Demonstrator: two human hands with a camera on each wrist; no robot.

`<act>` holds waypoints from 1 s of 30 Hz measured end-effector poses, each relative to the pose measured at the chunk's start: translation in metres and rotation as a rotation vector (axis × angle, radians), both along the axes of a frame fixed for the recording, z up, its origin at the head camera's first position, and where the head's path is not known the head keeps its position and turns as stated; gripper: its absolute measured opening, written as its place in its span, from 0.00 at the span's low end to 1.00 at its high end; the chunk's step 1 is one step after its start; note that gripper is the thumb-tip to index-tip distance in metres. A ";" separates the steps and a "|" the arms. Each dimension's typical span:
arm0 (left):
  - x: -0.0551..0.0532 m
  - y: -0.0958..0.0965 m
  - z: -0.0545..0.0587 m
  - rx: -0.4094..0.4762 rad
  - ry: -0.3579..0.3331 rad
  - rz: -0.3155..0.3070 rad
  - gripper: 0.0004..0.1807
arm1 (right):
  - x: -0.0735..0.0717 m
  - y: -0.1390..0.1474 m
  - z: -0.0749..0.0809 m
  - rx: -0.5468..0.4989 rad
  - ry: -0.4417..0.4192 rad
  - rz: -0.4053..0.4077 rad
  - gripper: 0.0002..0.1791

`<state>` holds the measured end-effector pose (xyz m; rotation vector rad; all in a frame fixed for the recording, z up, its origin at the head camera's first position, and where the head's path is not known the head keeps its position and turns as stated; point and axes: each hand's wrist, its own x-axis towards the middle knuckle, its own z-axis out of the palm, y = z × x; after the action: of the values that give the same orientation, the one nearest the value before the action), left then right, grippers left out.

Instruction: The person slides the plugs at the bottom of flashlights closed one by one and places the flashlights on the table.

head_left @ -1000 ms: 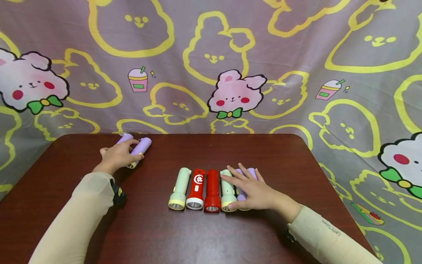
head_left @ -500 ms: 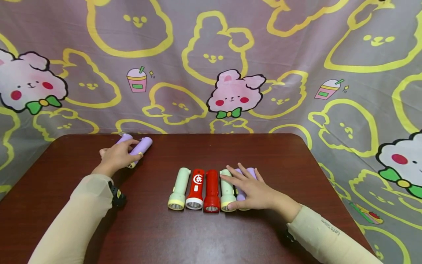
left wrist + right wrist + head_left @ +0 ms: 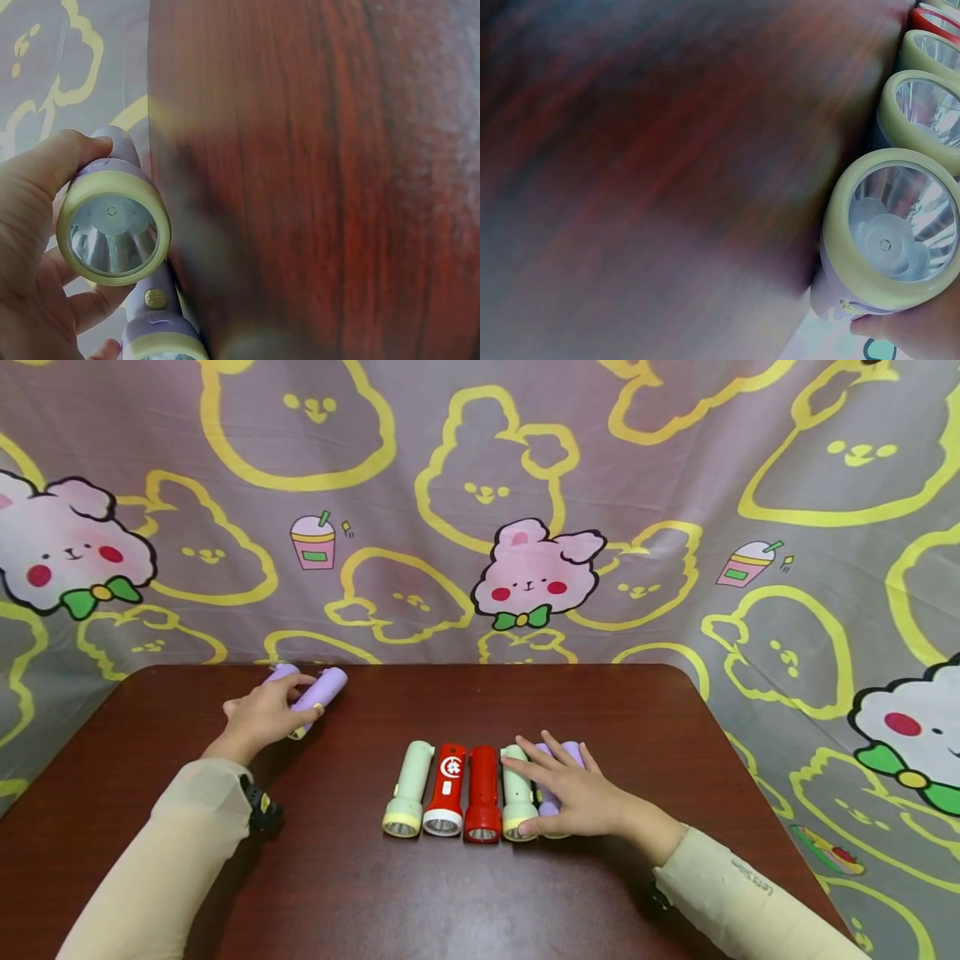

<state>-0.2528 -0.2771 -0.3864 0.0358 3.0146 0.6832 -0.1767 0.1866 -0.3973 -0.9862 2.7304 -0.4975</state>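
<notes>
At the table's back left, in the head view, my left hand [image 3: 258,714] grips a lilac flashlight [image 3: 324,687] between thumb and fingers. A second lilac flashlight [image 3: 282,671] lies beside it, partly hidden by the hand. The left wrist view shows the gripped flashlight's cream-rimmed lens [image 3: 112,234] facing the camera. My right hand [image 3: 581,793] rests with spread fingers over the right end of a flashlight row. Under it lie a pale green flashlight [image 3: 519,789] and lilac flashlights [image 3: 550,802], partly covered. In the right wrist view, one cream-rimmed flashlight [image 3: 836,225] is nearest.
The row continues leftward with a plain red flashlight [image 3: 482,793], a red flashlight with a white rim [image 3: 447,781] and another pale green flashlight [image 3: 408,781]. All lie on a dark brown table [image 3: 360,893]. A patterned curtain [image 3: 420,693] hangs behind its back edge.
My left hand has shifted very slightly left and back, still gripping the lilac flashlight. The right hand and the row stay where they were.
</notes>
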 end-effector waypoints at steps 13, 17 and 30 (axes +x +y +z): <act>0.004 -0.004 0.000 0.036 0.029 -0.003 0.32 | -0.001 0.000 -0.001 0.002 0.000 0.001 0.48; 0.005 -0.003 0.000 0.049 0.068 -0.063 0.32 | -0.001 0.000 -0.001 0.004 0.002 0.000 0.48; 0.020 0.003 0.003 0.088 0.126 -0.107 0.31 | 0.000 -0.001 0.000 -0.002 -0.011 -0.005 0.49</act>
<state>-0.2329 -0.2737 -0.3838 0.2511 3.0711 0.8325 -0.1771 0.1860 -0.3973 -0.9744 2.7239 -0.5052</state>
